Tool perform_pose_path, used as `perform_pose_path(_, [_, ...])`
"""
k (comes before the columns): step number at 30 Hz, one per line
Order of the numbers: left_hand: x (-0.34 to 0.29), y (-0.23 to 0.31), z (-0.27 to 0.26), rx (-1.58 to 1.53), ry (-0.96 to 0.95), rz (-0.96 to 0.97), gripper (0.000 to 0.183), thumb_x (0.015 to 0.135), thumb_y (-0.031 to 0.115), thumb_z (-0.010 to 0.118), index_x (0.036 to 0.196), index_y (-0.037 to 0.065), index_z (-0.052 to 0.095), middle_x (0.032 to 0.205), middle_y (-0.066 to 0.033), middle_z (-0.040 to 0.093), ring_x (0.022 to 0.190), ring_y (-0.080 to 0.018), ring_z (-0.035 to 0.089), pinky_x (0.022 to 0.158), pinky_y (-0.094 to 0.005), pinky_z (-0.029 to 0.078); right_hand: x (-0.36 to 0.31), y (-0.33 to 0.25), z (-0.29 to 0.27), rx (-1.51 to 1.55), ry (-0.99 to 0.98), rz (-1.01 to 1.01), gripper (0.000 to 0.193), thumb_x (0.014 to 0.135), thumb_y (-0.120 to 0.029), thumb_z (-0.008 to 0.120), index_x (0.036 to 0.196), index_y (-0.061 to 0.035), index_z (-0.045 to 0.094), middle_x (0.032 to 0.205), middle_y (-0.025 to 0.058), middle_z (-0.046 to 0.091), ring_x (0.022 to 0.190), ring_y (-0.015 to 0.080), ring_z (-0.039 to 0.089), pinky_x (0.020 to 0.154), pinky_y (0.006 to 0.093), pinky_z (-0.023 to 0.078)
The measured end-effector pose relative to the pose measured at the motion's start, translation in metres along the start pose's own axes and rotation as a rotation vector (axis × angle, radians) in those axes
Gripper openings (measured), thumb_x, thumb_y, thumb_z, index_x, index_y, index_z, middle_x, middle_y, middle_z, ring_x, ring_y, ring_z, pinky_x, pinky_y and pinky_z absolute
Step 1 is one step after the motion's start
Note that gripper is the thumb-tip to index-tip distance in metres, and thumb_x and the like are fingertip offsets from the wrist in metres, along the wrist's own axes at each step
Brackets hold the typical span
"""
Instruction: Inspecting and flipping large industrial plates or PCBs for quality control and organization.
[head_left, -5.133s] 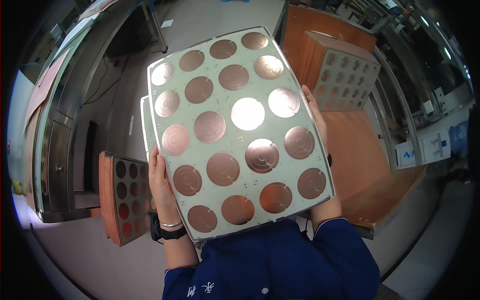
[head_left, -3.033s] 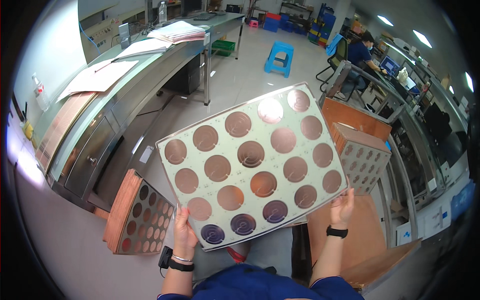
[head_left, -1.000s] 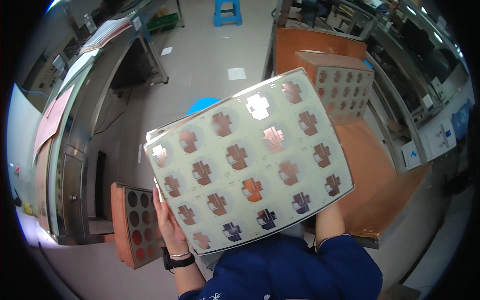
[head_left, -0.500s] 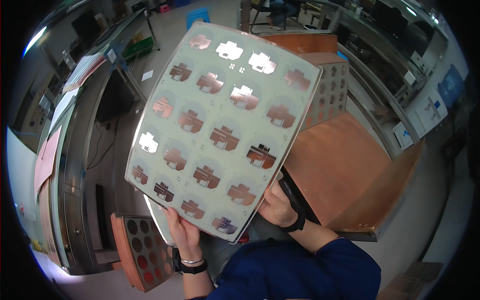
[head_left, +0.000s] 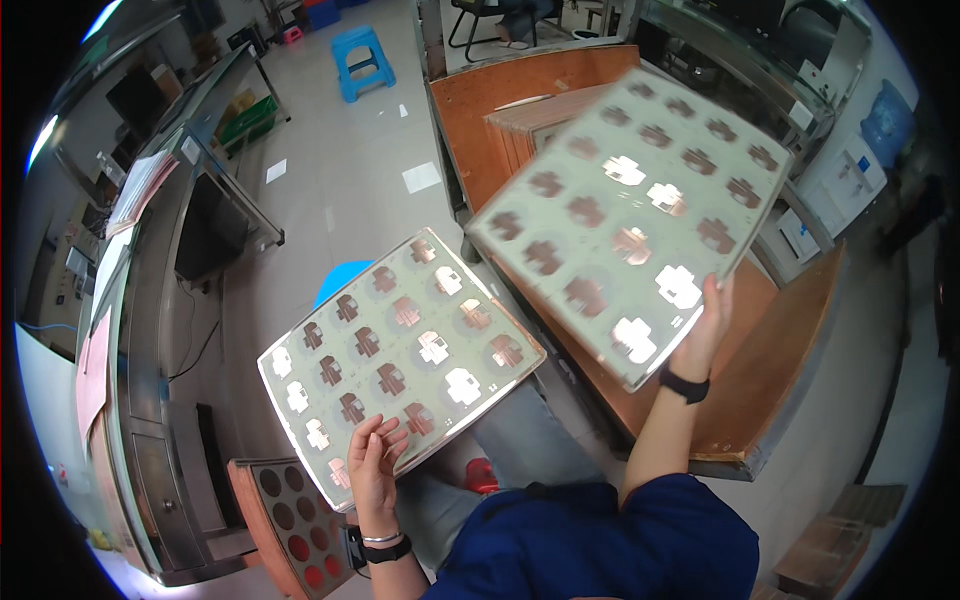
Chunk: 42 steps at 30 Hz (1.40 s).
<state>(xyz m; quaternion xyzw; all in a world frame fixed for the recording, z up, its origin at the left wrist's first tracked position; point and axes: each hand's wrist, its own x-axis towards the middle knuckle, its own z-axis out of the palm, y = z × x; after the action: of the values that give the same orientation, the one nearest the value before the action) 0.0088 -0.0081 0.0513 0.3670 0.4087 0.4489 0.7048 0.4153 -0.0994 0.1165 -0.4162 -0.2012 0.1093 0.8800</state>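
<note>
My right hand [head_left: 704, 335] grips a pale green circuit board panel [head_left: 655, 225] at its near right edge. Rows of copper-coloured patches cover this panel, several glinting white. It is held tilted over the wooden bin at the right, slightly blurred. A second panel of the same kind [head_left: 385, 330] rests over my lap, left of centre. My left hand [head_left: 374, 462] hovers at that panel's near edge, fingers loosely curved and apart, holding nothing. Whether it touches the panel, I cannot tell.
The orange-brown wooden bin [head_left: 815, 345] holds a stack of panels [head_left: 512, 135] at its far end. A stack with dark and red circles [head_left: 285, 525] stands at lower left. Beyond are a blue stool [head_left: 362, 65], a metal bench [head_left: 150, 400] and a water dispenser [head_left: 845, 195].
My right hand has carried the upper panel rightward over the bin, and my left hand has let go of it. The second panel over my lap has come into sight.
</note>
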Motion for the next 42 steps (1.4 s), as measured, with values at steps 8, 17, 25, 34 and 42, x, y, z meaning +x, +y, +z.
perform_pose_path(8, [-0.008, -0.022, -0.045, 0.015, 0.126, -0.019, 0.025, 0.096, 0.014, 0.047, 0.116, -0.001, 0.051, 0.107, -0.0138, 0.060, 0.092, -0.0202, 0.062, 0.081, -0.0293, 0.053, 0.084, 0.052, -0.093, -0.297, 0.344, 0.042, 0.036, 0.087, 0.003, 0.041, 0.123, 0.0059, 0.044, 0.117, 0.0142, 0.053, 0.101, 0.0227, 0.056, 0.086, 0.0354, 0.045])
perform_pose_path(17, [-0.009, -0.026, -0.046, -0.037, 0.198, -0.007, 0.024, 0.096, 0.011, 0.045, 0.114, -0.003, 0.051, 0.108, -0.0158, 0.060, 0.091, -0.0202, 0.062, 0.080, -0.0286, 0.054, 0.129, 0.091, -0.053, -0.187, 0.211, 0.249, 0.057, 0.094, -0.041, 0.046, 0.140, -0.0112, 0.029, 0.137, 0.0107, 0.040, 0.123, 0.0260, 0.041, 0.096, 0.0452, 0.038])
perform_pose_path(25, [-0.008, -0.025, -0.043, -0.059, 0.203, 0.000, 0.023, 0.096, 0.011, 0.044, 0.114, -0.003, 0.051, 0.109, -0.0172, 0.059, 0.090, -0.0210, 0.063, 0.080, -0.0292, 0.055, 0.130, 0.268, -0.026, -0.844, -0.694, 0.319, 0.068, 0.096, -0.030, 0.044, 0.147, -0.0115, 0.004, 0.153, 0.0101, 0.007, 0.140, 0.0289, 0.009, 0.110, 0.0368, 0.018])
perform_pose_path(34, [-0.021, -0.003, -0.106, 0.207, 0.596, 0.361, 0.022, 0.097, 0.011, 0.043, 0.113, -0.001, 0.051, 0.100, -0.0098, 0.059, 0.087, -0.0149, 0.059, 0.078, -0.0270, 0.050, 0.015, 0.257, 0.024, -0.872, -0.816, 0.062, 0.043, 0.090, -0.012, 0.048, 0.129, 0.0040, 0.043, 0.128, 0.0234, 0.049, 0.123, 0.0346, 0.044, 0.102, 0.0370, 0.034])
perform_pose_path(42, [-0.014, -0.017, -0.156, 0.493, 0.620, 0.086, 0.032, 0.095, 0.012, 0.044, 0.119, -0.006, 0.052, 0.110, -0.0112, 0.060, 0.097, -0.0144, 0.055, 0.085, -0.0268, 0.043, -0.062, 0.178, 0.051, -0.995, -1.060, -0.265, 0.041, 0.087, -0.009, 0.050, 0.127, 0.0027, 0.046, 0.125, 0.0246, 0.050, 0.115, 0.0376, 0.048, 0.095, 0.0394, 0.040])
